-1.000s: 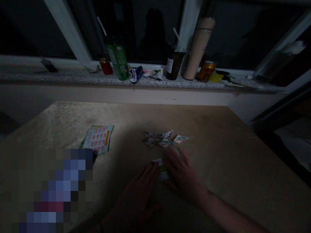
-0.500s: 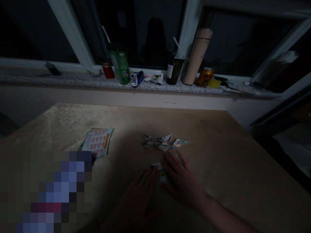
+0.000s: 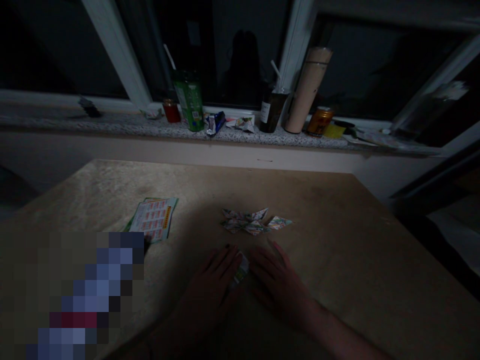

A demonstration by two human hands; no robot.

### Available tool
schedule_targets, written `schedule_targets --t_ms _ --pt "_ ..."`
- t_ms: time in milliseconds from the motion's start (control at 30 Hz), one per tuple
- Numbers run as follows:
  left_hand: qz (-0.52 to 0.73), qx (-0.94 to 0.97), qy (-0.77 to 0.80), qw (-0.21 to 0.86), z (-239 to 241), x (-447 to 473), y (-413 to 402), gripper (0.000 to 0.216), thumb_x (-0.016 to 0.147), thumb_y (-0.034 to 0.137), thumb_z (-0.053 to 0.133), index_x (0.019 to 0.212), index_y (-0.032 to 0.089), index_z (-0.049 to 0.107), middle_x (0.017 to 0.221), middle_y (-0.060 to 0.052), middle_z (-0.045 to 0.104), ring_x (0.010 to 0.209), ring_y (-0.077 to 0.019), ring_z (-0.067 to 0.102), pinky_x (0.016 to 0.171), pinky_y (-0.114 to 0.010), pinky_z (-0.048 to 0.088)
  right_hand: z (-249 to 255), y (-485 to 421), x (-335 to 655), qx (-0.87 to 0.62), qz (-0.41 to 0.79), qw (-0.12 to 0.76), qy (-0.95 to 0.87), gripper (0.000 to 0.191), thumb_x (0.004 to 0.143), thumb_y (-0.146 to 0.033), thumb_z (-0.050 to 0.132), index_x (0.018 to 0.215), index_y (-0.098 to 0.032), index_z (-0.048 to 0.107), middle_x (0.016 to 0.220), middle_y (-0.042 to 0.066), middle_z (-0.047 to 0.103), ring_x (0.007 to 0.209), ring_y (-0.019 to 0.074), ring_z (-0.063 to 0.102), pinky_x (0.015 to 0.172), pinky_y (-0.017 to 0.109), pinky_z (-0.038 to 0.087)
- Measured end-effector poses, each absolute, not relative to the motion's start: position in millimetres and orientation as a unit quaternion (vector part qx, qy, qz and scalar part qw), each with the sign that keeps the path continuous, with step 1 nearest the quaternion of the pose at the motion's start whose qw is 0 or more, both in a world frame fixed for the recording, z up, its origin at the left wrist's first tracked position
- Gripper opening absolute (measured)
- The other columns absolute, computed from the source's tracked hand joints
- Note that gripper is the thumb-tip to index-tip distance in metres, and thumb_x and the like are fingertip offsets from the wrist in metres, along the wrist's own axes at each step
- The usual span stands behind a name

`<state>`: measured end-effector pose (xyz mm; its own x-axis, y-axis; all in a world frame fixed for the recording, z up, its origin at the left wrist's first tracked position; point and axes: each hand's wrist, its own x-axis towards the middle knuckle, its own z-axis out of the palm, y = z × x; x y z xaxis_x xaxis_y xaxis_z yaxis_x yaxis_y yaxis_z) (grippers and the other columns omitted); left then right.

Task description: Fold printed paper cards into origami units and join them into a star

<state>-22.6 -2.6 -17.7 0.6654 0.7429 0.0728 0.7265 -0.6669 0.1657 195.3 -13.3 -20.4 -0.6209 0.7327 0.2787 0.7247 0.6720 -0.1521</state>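
Observation:
A small folded piece of printed paper [image 3: 241, 268] lies on the table, partly hidden by my hands in the dim light. My left hand [image 3: 214, 280] rests flat with its fingers stretched out, covering the paper's left part. On the other side my right hand [image 3: 277, 282] lies flat too, fingers extended, close to the paper's right edge; whether it touches the paper I cannot tell. Just beyond my fingertips sits a cluster of folded paper pieces [image 3: 245, 225] with pointed ends. One more pointed folded paper [image 3: 278, 222] lies at its right.
A stack of printed paper sheets [image 3: 153, 220] lies left on the table [image 3: 330, 215], beside a pixelated area. The windowsill [image 3: 232, 131] behind holds a green cup [image 3: 192, 105], a dark cup with a straw [image 3: 270, 112], a tall pink bottle [image 3: 305, 95] and an orange can [image 3: 320, 121].
My left hand has slid slightly forward and left, covering more of the paper's left side. My right hand now leaves the paper's right edge uncovered. The paper appears turned, and the view has shifted slightly.

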Motion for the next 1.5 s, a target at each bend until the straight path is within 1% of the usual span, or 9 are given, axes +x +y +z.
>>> schedule_targets --t_ms 100,233,433,667,833,1000,1167,1333,1500 --pt "0.064 0.909 0.409 0.06 -18 -21 -1 0.047 0.095 0.029 0.037 0.14 0.024 0.029 0.147 -0.002 0.03 0.133 -0.0221 0.027 0.108 -0.045 0.026 -23 -15 195 -0.393 0.024 0.179 -0.902 0.032 0.089 -0.028 0.049 0.119 -0.018 0.054 0.127 0.005 0.055 0.124 0.0225 0.042 0.111 0.053 0.017" --pt "0.081 0.912 0.397 0.069 -19 -20 -1 0.047 0.094 0.02 0.038 0.139 0.025 0.03 0.145 -0.002 0.033 0.133 -0.0209 0.028 0.108 -0.045 0.025 -27 -17 195 -0.382 0.03 0.217 -0.898 0.03 0.089 -0.03 0.049 0.116 -0.019 0.056 0.122 0.005 0.06 0.12 0.0209 0.046 0.112 0.05 0.017" --pt "0.13 0.901 0.397 0.114 -17 -21 -1 0.047 0.091 0.013 0.042 0.136 0.025 0.037 0.139 -0.002 0.042 0.128 -0.0188 0.035 0.106 -0.04 0.031 -32 -17 194 -0.378 0.032 0.235 -0.895 0.027 0.089 -0.028 0.05 0.113 -0.02 0.057 0.118 0.004 0.062 0.118 0.0191 0.048 0.112 0.049 0.017" --pt "0.141 0.904 0.377 0.145 -13 -20 -2 0.037 0.09 0.013 0.047 0.125 0.023 0.048 0.127 -0.002 0.053 0.117 -0.0183 0.046 0.101 -0.037 0.039 -17 -15 194 -0.38 0.042 0.218 -0.898 0.039 0.089 -0.022 0.047 0.128 -0.022 0.046 0.123 0.005 0.059 0.117 0.0202 0.05 0.107 0.051 0.028" --pt "0.136 0.926 0.336 0.109 -9 -18 -3 0.029 0.09 0.012 0.048 0.115 0.023 0.055 0.12 0.0 0.058 0.11 -0.0167 0.049 0.1 -0.034 0.037 -15 -15 196 -0.38 0.071 0.216 -0.897 0.044 0.088 -0.022 0.047 0.132 -0.021 0.04 0.126 0.006 0.057 0.12 0.0209 0.047 0.107 0.051 0.026" --pt "0.148 0.941 0.294 0.081 -6 -18 -4 0.023 0.094 0.016 0.043 0.111 0.024 0.057 0.114 0.002 0.062 0.108 -0.0138 0.051 0.102 -0.031 0.032 -20 -14 200 -0.378 0.084 0.219 -0.895 0.047 0.084 -0.025 0.053 0.129 -0.017 0.043 0.129 0.009 0.053 0.123 0.0217 0.043 0.108 0.049 0.026" --pt "0.132 0.955 0.257 0.064 -4 -20 -5 0.024 0.093 0.016 0.047 0.114 0.024 0.055 0.11 0.003 0.064 0.108 -0.0146 0.051 0.104 -0.032 0.029 -24 -14 200 -0.36 0.076 0.232 -0.9 0.042 0.085 -0.022 0.05 0.127 -0.02 0.046 0.126 0.009 0.055 0.119 0.0204 0.047 0.106 0.049 0.027" --pt "0.142 0.956 0.248 0.066 -5 -22 -4 0.024 0.094 0.016 0.044 0.114 0.025 0.055 0.109 0.003 0.064 0.106 -0.0128 0.052 0.106 -0.032 0.026 -23 -14 200 -0.35 0.067 0.254 -0.899 0.038 0.086 -0.021 0.049 0.124 -0.022 0.048 0.121 0.008 0.059 0.114 0.0186 0.051 0.105 0.047 0.03" --pt "0.14 0.957 0.239 0.084 -3 -25 -3 0.026 0.094 0.012 0.043 0.116 0.024 0.053 0.111 0.002 0.065 0.107 -0.0134 0.052 0.108 -0.034 0.023 -22 -15 201 -0.339 0.064 0.243 -0.907 0.031 0.086 -0.018 0.048 0.116 -0.021 0.054 0.129 0.006 0.054 0.116 0.0159 0.051 0.104 0.039 0.034"
